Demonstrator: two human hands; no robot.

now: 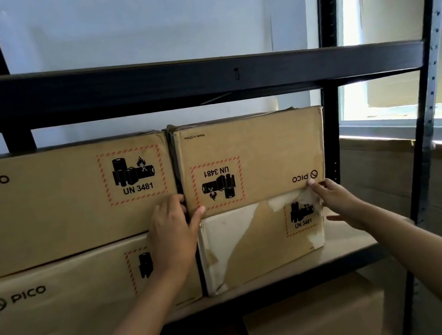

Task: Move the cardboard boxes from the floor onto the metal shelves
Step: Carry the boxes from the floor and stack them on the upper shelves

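Cardboard box, upper right of the stack, is sitting on the metal shelf, resting on a worn lower right box whose printed facing is peeling away. It is lying inverted: the "PICO" logo, "UN 3481" battery hazard label and "Made in China" are all reading upside down. Its long axis is running left to right along the shelf, parallel to the front edge. The left hand is pressing at the box's lower left corner, thumb lying on the front face and fingers reaching into the narrow seam beside the upper left box; how far they are curling in there cannot be told. The right hand is touching the lower right corner with fingers extended, its grip loose and holding nothing. Both hands are lying just below and in front of the box, one at each end, equally near. Judgement: the box is being squared up on the stack, and the coming move is a push straight back or a small sideways shift. The upper left box and lower left box are reading "PICO" upright, the upper one also "UN 3481". Further boxes are showing on the level below.
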